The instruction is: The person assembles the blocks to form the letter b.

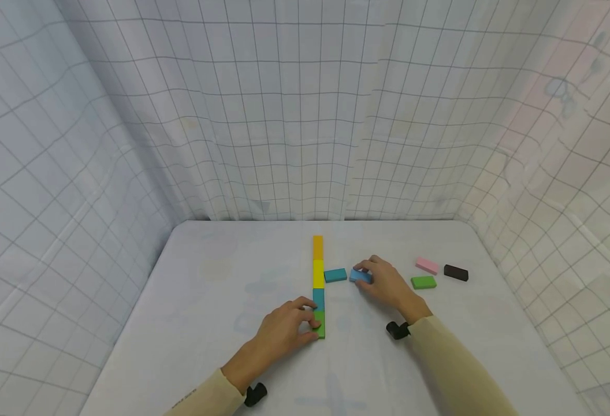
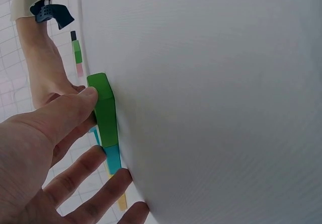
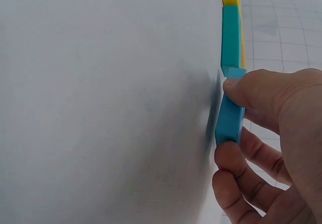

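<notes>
A straight column of blocks runs away from me: a green block [image 1: 322,332] nearest, then a teal block [image 1: 319,297], a yellow block [image 1: 318,273] and an orange-yellow block [image 1: 317,247] farthest. My left hand [image 1: 283,328] pinches the green block by thumb and finger, its other fingers spread beside the column. A second teal block [image 1: 335,275] juts right from the yellow one. My right hand [image 1: 386,283] holds a light blue block [image 3: 230,118] between thumb and fingers, just right of that teal block and roughly in line with it.
Farther right on the white table [image 1: 206,323] lie a pink block [image 1: 427,266], a loose green block [image 1: 423,282] and a black block [image 1: 456,273]. White gridded curtains [image 1: 305,115] stand around the back and both sides.
</notes>
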Demonstrator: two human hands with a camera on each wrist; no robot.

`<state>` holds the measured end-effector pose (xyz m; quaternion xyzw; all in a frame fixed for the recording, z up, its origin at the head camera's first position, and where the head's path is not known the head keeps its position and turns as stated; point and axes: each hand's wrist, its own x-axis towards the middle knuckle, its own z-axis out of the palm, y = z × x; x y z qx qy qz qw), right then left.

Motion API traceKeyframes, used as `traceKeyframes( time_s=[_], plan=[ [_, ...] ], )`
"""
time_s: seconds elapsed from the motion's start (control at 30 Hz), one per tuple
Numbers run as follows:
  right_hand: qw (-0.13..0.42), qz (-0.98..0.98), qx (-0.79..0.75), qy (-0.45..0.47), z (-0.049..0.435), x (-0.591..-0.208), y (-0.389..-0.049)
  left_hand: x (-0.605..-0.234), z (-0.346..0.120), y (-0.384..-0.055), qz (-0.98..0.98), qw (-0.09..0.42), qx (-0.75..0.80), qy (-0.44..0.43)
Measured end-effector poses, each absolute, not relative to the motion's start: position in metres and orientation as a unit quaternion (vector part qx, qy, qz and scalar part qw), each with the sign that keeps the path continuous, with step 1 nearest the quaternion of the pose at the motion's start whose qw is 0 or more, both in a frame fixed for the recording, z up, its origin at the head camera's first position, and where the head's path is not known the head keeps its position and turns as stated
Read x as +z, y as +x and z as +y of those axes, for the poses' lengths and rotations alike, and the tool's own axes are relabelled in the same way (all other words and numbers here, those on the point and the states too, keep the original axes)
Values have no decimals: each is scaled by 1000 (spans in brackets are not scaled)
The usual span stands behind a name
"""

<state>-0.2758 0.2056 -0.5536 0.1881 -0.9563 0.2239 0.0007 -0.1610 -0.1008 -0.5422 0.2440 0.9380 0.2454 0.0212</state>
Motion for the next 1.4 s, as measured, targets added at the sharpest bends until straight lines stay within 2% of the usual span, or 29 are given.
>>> traceKeyframes(
  time_s=[0.53,0.9,1.4],
  plan=[
    [-7,-953,235,189,206,-555,-280,-542,-99,-163,938,6,245,247],
    [-19,-952,241,187,206,-553,-277,-539,-97,-162,935,27,252,248],
    [-28,-951,249,182,202,-553,-273,-536,-98,-159,935,23,252,246]
  ],
)
